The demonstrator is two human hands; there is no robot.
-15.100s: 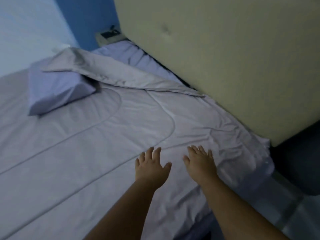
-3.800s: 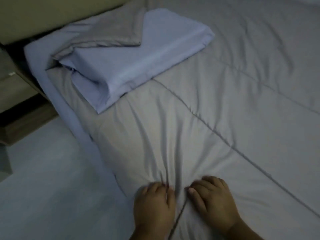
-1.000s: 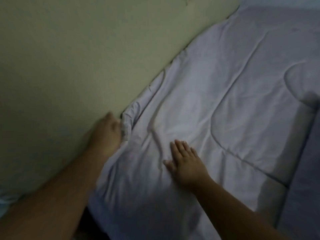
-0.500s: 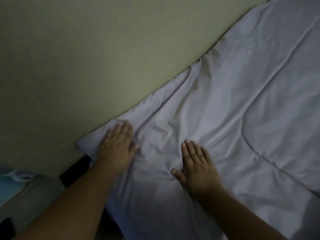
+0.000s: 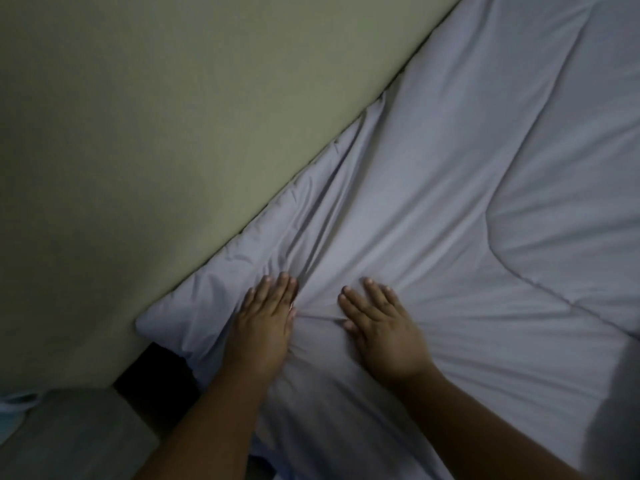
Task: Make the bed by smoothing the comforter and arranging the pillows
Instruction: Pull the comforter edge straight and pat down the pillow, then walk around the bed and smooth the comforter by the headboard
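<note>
**A:** status on the hands?

**B:** Both arms reach in from the bottom edge. My left hand (image 5: pixel 266 323) is palm down on the comforter (image 5: pixel 450 209), fingers straight and together, gripping nothing. My right hand (image 5: pixel 382 329) lies just beside it, also flat, fingers straight and slightly spread, nothing held.

**A:** anything beside you?

**B:** Grey table (image 5: pixel 72 438) at lower left, next to my left forearm. There's a dark gap (image 5: pixel 156 375) between it and the bed. Too dim to tell what's in it.

**A:** fabric state?

**B:** A short ridge of cloth is bunched between the two hands. Long creases fan out from my fingertips, up and right. The comforter's corner (image 5: pixel 156 317) sits left of my left hand, rounded, touching the headboard (image 5: pixel 173 116).

**A:** and further out?

**B:** The comforter's top edge runs diagonally along the headboard, pressed against it all the way to the top of view. A curved stitched seam (image 5: pixel 502 261) is at right, well apart from my right hand. The cloth past it looks smoother. The headboard is plain beige and fills the upper left.
</note>
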